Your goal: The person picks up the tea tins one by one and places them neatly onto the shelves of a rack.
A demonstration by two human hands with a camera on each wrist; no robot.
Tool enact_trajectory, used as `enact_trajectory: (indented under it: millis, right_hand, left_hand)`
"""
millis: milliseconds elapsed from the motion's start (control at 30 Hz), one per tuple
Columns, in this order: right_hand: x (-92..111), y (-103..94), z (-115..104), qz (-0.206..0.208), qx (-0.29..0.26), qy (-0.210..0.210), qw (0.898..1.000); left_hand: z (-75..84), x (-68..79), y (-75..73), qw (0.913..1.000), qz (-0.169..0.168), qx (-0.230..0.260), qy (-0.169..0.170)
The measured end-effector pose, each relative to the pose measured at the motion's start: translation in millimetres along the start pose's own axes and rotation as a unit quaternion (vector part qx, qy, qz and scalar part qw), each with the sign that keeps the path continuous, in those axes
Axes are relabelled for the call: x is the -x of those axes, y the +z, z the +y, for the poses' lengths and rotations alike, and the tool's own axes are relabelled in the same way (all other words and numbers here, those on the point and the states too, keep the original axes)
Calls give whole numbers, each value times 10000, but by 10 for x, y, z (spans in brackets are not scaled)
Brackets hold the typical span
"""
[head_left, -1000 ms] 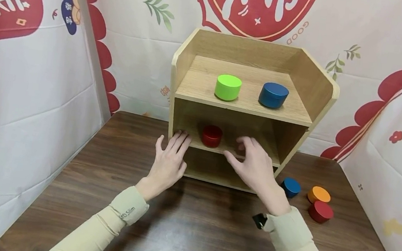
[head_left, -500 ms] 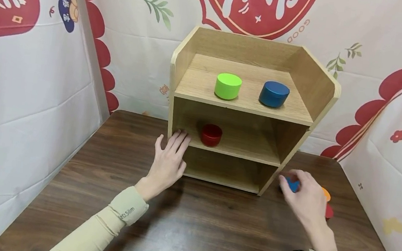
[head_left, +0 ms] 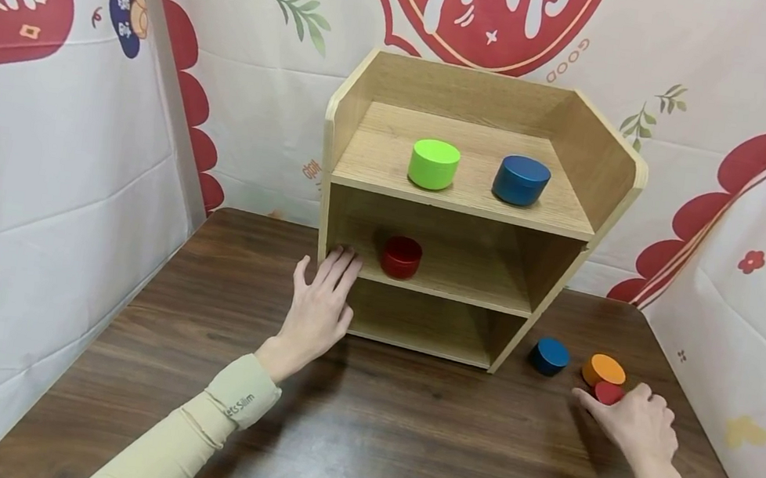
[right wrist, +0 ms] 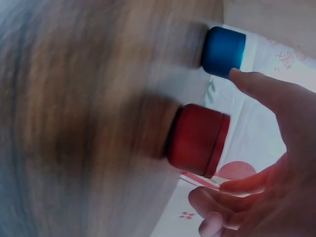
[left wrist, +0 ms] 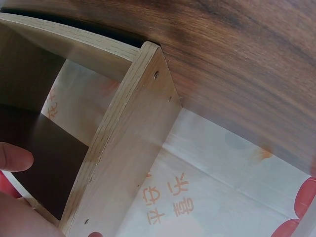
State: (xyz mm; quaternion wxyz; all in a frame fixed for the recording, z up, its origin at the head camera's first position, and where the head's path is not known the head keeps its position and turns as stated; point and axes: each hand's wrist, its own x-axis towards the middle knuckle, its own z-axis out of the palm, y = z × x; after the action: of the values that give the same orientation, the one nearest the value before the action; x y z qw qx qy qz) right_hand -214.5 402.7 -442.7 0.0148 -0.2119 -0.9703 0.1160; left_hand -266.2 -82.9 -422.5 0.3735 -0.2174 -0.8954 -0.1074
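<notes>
On the table at the right, my right hand (head_left: pixel 641 430) reaches over a red round tin (head_left: pixel 608 393), thumb and fingers spread either side of it. In the right wrist view, the fingers are close to the lidded end of this red tin (right wrist: pixel 197 140), with a gap on the thumb side. An orange tin (head_left: pixel 602 370) and a blue tin (head_left: pixel 549 356) stand just beyond. My left hand (head_left: pixel 314 314) rests its outstretched fingers on the left end of the middle shelf of a wooden shelf unit (head_left: pixel 434 292). Close to those fingers sits another red tin (head_left: pixel 401 258).
A lime green tin (head_left: pixel 434 164) and a second blue tin (head_left: pixel 521 181) stand on the unit's top shelf. Printed cloth (head_left: pixel 261 123) hangs behind and along both sides of the dark wooden table (head_left: pixel 403 438).
My right hand has left the middle shelf and moved right and down, past the blue tin, to the red tin on the table. The left hand has stayed in place.
</notes>
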Motion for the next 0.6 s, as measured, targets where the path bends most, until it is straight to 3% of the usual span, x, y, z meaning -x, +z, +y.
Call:
enact_trajectory:
  millis: [167, 600]
  right_hand:
    - [-39, 28, 72, -492, -109, 103, 9987]
    - [-59, 46, 98, -599, -598, 70, 9964]
  left_hand:
    - [-2, -2, 0, 10000, 29, 16, 19]
    - [-9, 3, 0, 10000, -10, 23, 13]
